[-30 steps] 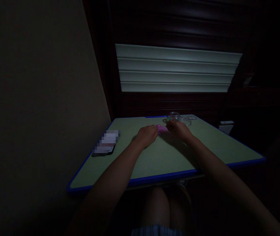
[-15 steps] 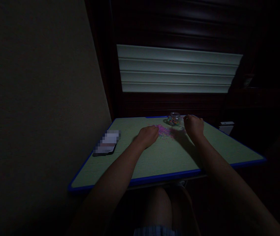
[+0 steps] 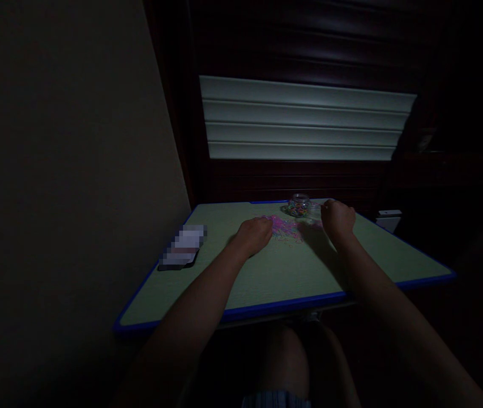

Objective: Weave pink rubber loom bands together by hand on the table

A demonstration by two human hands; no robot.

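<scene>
A loose pile of small pink and multicoloured bands lies on the pale green table. At its left edge rests my left hand, closed with curled fingers; whether a band is in them is hidden. My right hand is raised above the table to the right of the pile, its fingers pinched together. What the pinch holds is too small and dark to make out. Behind the pile stands an uncapped clear jar with coloured bands inside. More pink pieces show dimly between the jar and my right hand.
A pixelated flat object lies near the table's left edge. Blue trim borders the tabletop. A plain wall rises on the left, and a dark slatted panel with a pale section stands behind. My knees are below the table.
My right hand has shifted slightly to the right, away from the jar. My left hand stays at the pile's edge. The view has moved a little.
</scene>
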